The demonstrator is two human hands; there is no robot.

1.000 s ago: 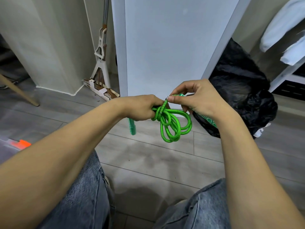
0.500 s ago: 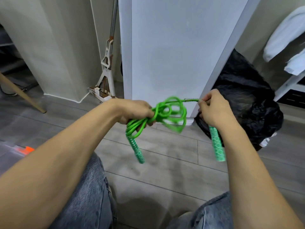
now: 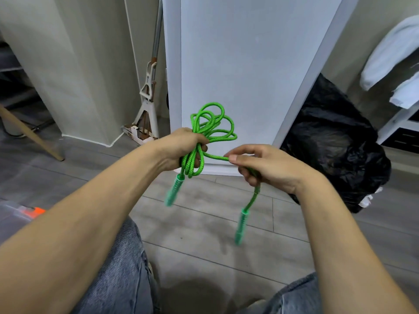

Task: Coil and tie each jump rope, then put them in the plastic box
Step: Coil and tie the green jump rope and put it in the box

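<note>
Green jump rope (image 3: 210,130) bunched in the left hand (image 3: 181,150) — one free strand leads out at 3 o'clock into the right hand (image 3: 265,166).

Nearest, two green handles hang over the floor (image 3: 204,257): one handle (image 3: 173,191) at 6 o'clock just under the left fist, the other handle (image 3: 240,225) lower, below the right hand, both blurred. The left hand's fingers are wrapped tight round the gathered bundle, whose long axis stands roughly 12 to 6. The right hand's thumb and forefinger pinch the single strand, the rest curled loosely over the length dropping to its handle. Farther, loose loops splay at 12–1 o'clock above the fist, against a white panel (image 3: 249,64). Judged: the tying wrap must circle that upright bundle — the right hand is placed to carry it. The plastic box (image 3: 13,214) is only a corner at 8 o'clock, well apart.
</note>
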